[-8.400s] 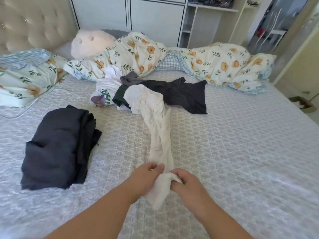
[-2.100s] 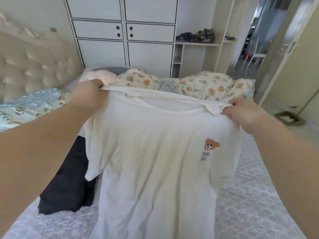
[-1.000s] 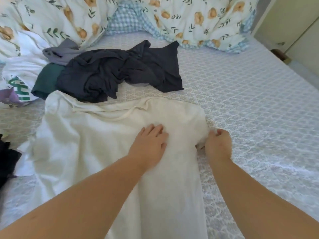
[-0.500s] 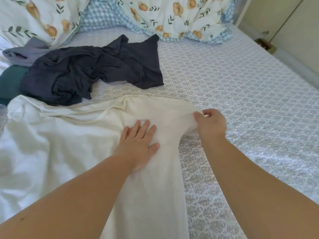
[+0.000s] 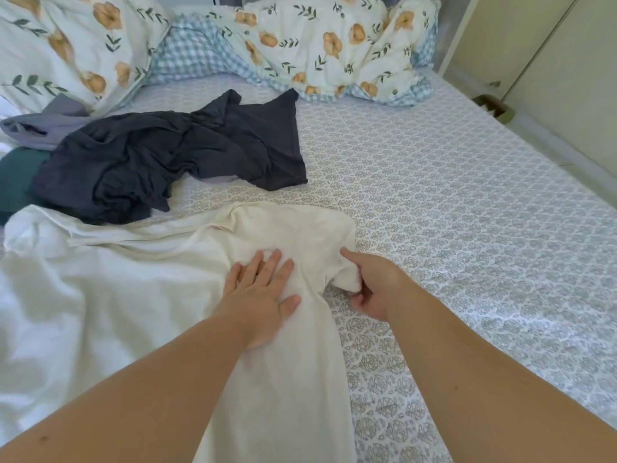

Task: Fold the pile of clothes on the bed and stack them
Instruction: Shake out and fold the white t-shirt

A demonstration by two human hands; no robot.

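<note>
A cream-white T-shirt (image 5: 133, 295) lies spread on the bed, neck toward the far side. My left hand (image 5: 263, 295) presses flat on it near the right shoulder, fingers apart. My right hand (image 5: 374, 289) pinches the shirt's right sleeve (image 5: 347, 280) and holds it bunched at the shirt's edge. Behind the shirt lies a crumpled dark navy garment (image 5: 173, 155), with a grey-lilac garment (image 5: 40, 125) and a dark green one (image 5: 16, 175) at the far left.
A floral duvet (image 5: 300, 45) with blue check lining is heaped along the far side of the bed. The patterned sheet (image 5: 450, 212) stretches to the right. A cream wardrobe (image 5: 551, 61) stands beyond the bed's right edge.
The white shirt went from held up in the air to lying on the bed. In the last half second my right hand drew the sleeve inward toward my left hand.
</note>
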